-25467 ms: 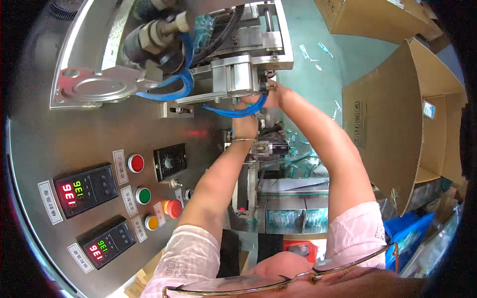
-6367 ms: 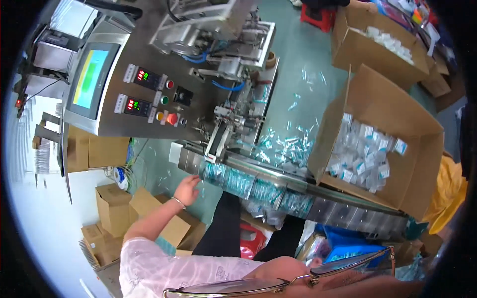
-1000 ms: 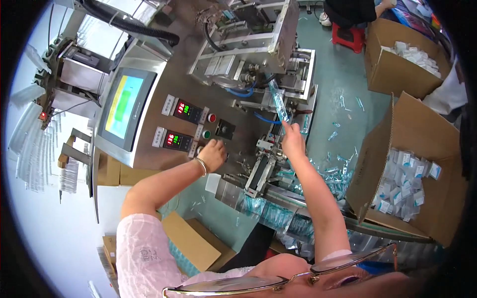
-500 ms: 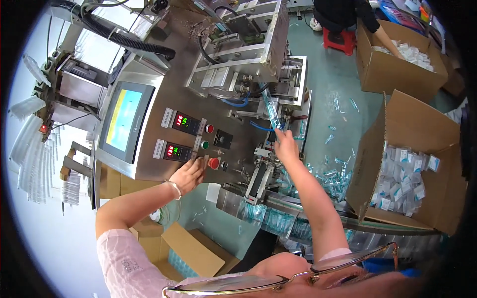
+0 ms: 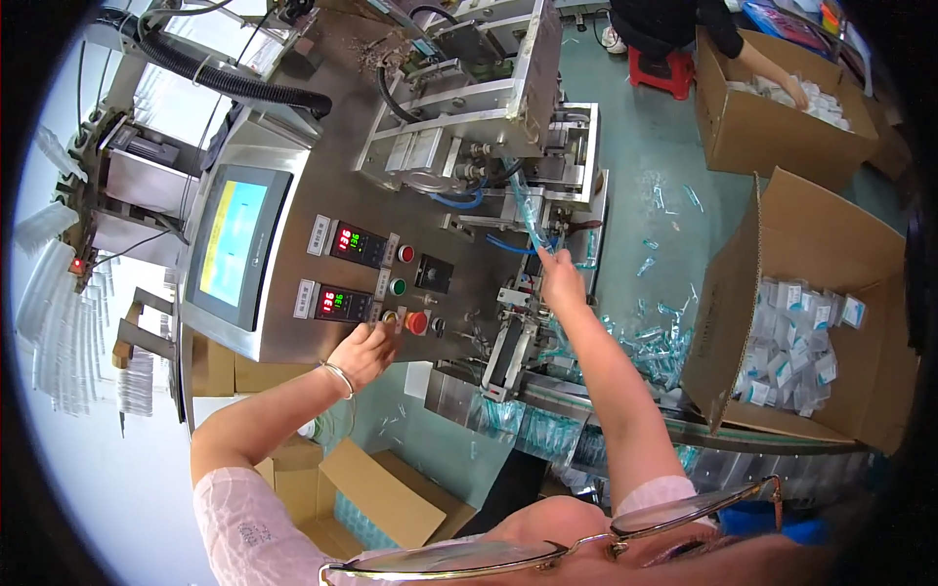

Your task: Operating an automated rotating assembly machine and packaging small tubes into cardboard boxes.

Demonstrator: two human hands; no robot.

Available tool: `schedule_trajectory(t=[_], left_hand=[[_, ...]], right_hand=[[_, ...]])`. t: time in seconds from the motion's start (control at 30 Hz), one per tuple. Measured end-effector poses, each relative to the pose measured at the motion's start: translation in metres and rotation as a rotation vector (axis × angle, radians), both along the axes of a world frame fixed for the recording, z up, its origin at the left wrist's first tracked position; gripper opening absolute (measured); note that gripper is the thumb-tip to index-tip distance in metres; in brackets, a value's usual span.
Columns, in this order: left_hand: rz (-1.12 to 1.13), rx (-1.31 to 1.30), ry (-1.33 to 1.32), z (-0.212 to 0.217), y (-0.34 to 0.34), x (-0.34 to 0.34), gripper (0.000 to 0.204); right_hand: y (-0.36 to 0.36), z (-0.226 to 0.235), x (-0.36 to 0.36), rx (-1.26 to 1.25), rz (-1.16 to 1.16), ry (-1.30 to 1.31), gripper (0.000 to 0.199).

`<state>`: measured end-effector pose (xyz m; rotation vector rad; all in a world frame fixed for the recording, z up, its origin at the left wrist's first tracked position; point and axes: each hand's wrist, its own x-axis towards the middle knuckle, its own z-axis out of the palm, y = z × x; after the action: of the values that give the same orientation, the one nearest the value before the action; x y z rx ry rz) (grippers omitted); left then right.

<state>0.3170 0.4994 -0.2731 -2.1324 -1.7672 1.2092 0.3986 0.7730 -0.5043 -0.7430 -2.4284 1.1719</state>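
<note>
My right hand [image 5: 564, 281] is closed in a pinch on the lower end of a clear and teal film strip [image 5: 529, 217]. The strip runs up into the metal packaging machine [image 5: 469, 127]. My left hand [image 5: 362, 354] rests at the lower edge of the steel control panel [image 5: 366, 200]. Its bent fingers are together at a small round knob [image 5: 389, 317], partly hidden by the fingertips. Right beside them is a red push button [image 5: 416, 323], with a green button [image 5: 398, 286] above. Two small temperature displays and a touchscreen [image 5: 234, 244] lie to the left.
A conveyor [image 5: 625, 420] carrying teal packets crosses below my right arm. Loose packets [image 5: 650, 352] litter the floor beyond. At right stands an open carton [image 5: 831, 273] of small white packs. A co-worker's hand [image 5: 796, 93] reaches into another carton [image 5: 772, 146], near a red stool [image 5: 660, 73].
My left hand has shifted slightly left, with its fingers more bent. The film strip looks slightly more curved above my right hand. The co-worker's hand has moved a little right in the carton.
</note>
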Motion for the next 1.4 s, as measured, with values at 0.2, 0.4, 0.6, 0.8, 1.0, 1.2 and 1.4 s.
schedule_trajectory(t=[0.2, 0.4, 0.6, 0.8, 1.0, 1.2, 1.4], left_hand=[[0.054, -0.187, 0.097, 0.005, 0.006, 0.004, 0.032], [0.039, -0.029, 0.029, 0.001, 0.008, 0.003, 0.035], [0.059, -0.076, 0.098, 0.001, 0.011, 0.005, 0.033], [0.143, 0.004, -0.025, 0.000, 0.016, 0.007, 0.030], [0.185, 0.032, 0.024, -0.009, 0.004, 0.003, 0.027], [0.197, 0.022, 0.003, -0.009, 0.008, 0.004, 0.027], [0.262, 0.037, -0.019, -0.011, 0.004, 0.004, 0.026]], right_hand=[[-0.027, -0.035, 0.033, 0.008, 0.069, -0.199, 0.041], [-0.026, -0.028, 0.040, -0.010, 0.048, 0.006, 0.044], [-0.030, -0.021, 0.052, -0.035, 0.027, 0.030, 0.048], [-0.035, -0.011, 0.066, -0.032, 0.028, 0.065, 0.050], [-0.043, 0.024, 0.073, -0.126, 0.002, 0.095, 0.046], [-0.028, 0.052, 0.073, -0.113, 0.005, 0.191, 0.039], [-0.064, 0.100, 0.115, -0.176, 0.266, 0.345, 0.034]])
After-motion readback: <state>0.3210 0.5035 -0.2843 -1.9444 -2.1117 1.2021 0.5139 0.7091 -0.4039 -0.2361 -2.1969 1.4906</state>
